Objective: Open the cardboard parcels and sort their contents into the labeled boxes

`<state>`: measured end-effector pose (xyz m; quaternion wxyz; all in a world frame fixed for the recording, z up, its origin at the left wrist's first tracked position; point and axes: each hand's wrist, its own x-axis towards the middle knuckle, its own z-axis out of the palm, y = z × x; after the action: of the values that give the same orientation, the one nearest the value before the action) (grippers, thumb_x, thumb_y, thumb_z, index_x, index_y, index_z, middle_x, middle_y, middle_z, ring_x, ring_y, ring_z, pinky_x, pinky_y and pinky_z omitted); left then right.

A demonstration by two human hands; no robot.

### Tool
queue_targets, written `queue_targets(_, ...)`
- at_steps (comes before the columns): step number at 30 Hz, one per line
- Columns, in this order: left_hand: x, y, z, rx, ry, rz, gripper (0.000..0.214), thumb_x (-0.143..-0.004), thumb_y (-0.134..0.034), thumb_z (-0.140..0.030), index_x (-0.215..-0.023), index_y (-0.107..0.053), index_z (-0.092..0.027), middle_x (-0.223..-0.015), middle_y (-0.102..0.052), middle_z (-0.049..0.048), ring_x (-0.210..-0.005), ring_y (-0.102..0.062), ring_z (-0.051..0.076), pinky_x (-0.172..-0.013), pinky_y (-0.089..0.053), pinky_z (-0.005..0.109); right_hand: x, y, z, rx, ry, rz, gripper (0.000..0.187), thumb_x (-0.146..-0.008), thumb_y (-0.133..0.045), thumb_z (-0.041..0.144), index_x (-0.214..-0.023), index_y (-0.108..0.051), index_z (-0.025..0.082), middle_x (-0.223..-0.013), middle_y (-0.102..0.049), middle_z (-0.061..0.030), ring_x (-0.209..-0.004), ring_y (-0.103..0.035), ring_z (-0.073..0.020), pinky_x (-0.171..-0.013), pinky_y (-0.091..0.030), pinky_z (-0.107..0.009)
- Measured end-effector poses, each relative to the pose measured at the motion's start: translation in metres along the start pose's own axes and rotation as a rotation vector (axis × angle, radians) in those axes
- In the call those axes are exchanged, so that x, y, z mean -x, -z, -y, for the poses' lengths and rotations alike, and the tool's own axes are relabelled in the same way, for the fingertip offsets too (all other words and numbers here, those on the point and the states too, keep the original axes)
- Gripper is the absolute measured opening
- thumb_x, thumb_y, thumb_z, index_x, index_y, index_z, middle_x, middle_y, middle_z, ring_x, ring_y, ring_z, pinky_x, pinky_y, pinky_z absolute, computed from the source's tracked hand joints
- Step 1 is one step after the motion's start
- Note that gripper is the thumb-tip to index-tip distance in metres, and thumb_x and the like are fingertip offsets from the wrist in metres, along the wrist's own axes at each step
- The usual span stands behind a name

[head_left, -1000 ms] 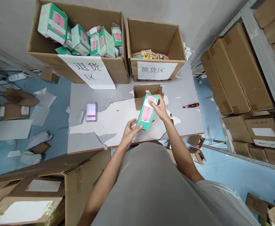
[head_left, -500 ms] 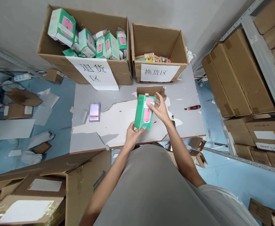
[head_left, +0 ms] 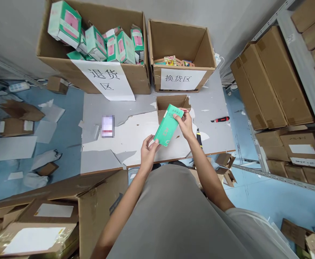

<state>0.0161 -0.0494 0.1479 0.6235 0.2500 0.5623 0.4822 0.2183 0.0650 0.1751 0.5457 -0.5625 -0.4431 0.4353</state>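
Far left of the small open brown cardboard carton [head_left: 163, 104] (reference): blue floor [head_left: 72, 111] strewn with white sheets, plastic and loose cardboard. Left of the carton, on its near side: large brown cardboard box [head_left: 103, 198] containing white-labelled parcels. Left of and behind the carton: large open brown cardboard bin [head_left: 141, 79] with jumbled green, white and pink boxes [head_left: 96, 43]; long white paper sheet [head_left: 106, 79] with black characters on its front. Left of the carton, on worn grey-and-white tabletop [head_left: 130, 131]: pale lilac rectangle [head_left: 107, 126], pixelated, identity obscured.

Near side of the carton, slightly left: bare left hand [head_left: 149, 149], thumb and fingers grasping the lower left end of a green rectangular printed box [head_left: 166, 127]. This box is held tilted before the carton, partly covering it in view; contact between the two cannot be told. Near side of the carton, slightly right: bare right hand [head_left: 185, 124], gripping the box's upper end, thumb on the printed face; small pink-red strip [head_left: 184, 109] beside it.

Behind the carton, slightly right: open brown bin [head_left: 157, 81], white sign [head_left: 183, 80] on front, colourful packs [head_left: 170, 61] inside. Right of the carton: black-and-yellow cutter [head_left: 199, 138], then red-and-black cutter [head_left: 220, 119]. Far right of the carton: grey metal shelving [head_left: 283, 39] bearing brown cartons [head_left: 276, 75].
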Motion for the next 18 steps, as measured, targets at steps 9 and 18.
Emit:
queue_targets(9, -0.042, 0.017, -0.001, 0.225, 0.275, 0.092, 0.045, -0.084, -0.092, -0.046, -0.112, -0.069, -0.02, -0.117, -0.082, 0.0139, -0.119, -0.081, 0.031, -0.112, -0.065, 0.051, 0.034, -0.011, 0.023, 0.12, 0.17, 0.124, 0.053, -0.089, -0.086, 0.069, -0.121, -0.069, 0.031, -0.154, -0.066, -0.0157, -0.154, -0.061, -0.0345, -0.119, -0.06, -0.05)
queue_targets(18, -0.065, 0.035, -0.017, 0.285, 0.14, 0.022, 0.045, -0.076, -0.078, -0.027, -0.12, -0.075, -0.02, -0.123, -0.083, 0.0106, -0.114, -0.077, 0.024, -0.107, -0.062, 0.04, 0.072, 0.005, 0.058, 0.505, 0.394, 0.397, 0.027, -0.095, -0.084, 0.038, -0.122, -0.08, 0.036, -0.164, -0.07, -0.0114, -0.148, -0.067, -0.0396, -0.126, -0.054, -0.069)
